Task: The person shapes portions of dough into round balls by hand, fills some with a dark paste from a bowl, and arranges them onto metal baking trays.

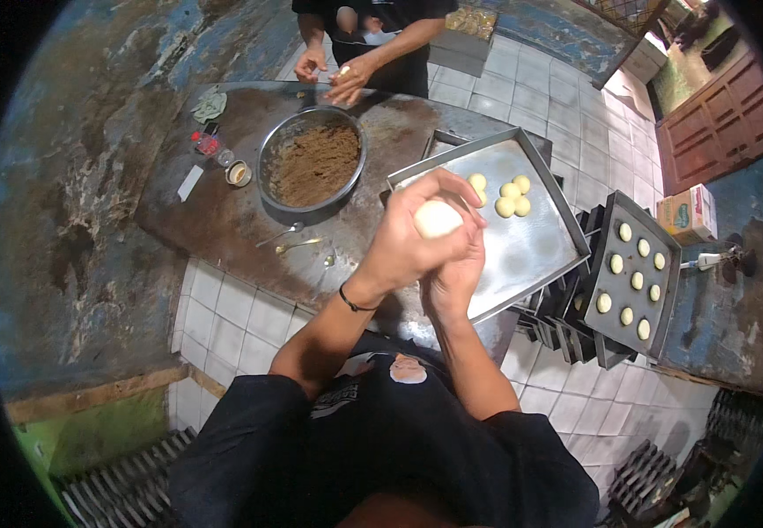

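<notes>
The left hand [396,246] curls around a pale dough ball [437,220]. Its fingers bend over the far side and its thumb lies along the near side, so the hand is closed on the ball, and the ball peeks out between. The right hand [462,271] is tucked up close on the other side, touching the left hand. It is partly hidden, so I cannot tell how tightly its fingers close. A black band [355,302] is on the left wrist.

Just behind and to the right of the grip is a big silver tray [547,251] with little yellow balls [505,207] on it. Farther right, a dark tray [667,304] has nine pale balls [637,281] in rows. To the left of the grip sits a round metal bowl [265,189] full of brown crumbly stuff [318,163]. Spoons [298,245] lie between the bowl and the left arm. Beyond the bowl, another person's hand [352,81] holds something small and pale.
</notes>
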The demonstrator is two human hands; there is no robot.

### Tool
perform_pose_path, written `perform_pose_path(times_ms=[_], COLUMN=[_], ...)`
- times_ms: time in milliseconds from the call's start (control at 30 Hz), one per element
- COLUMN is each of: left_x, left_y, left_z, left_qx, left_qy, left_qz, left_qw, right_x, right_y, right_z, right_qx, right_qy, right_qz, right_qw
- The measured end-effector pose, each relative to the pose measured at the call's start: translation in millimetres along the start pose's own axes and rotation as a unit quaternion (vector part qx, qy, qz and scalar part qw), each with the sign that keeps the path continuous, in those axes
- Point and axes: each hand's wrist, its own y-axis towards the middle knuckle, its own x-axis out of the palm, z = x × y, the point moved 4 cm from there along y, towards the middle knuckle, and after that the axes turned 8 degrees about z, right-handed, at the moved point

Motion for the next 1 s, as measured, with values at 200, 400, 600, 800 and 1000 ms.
perform_pose_path(times_ms=[200, 400, 600, 800, 1000], left_x=[18, 27, 2, -29, -19], left_y=[0, -1, -15, -13, 1], left_z=[-26, -31, -51, -109, -136], left_qx=[0.056, 0.057, -0.086, -0.025, -0.093], left_qy=[-0.031, -0.071, -0.046, 0.181, 0.199], left_qz=[0.001, -0.041, -0.062, 0.004, -0.075], left_qw=[0.998, 0.995, 0.993, 0.983, 0.973], right_x=[-23, -33, -50, -53, -53], right_y=[22, 22, 23, 42, 56], right_z=[-32, -45, -53, -91, -71], right_qx=[-0.021, -0.029, 0.034, 0.066, 0.04], right_qy=[-0.177, -0.196, -0.269, -0.451, -0.546], right_qz=[-0.104, -0.093, -0.207, -0.182, -0.253], right_qw=[0.978, 0.976, 0.94, 0.871, 0.798])
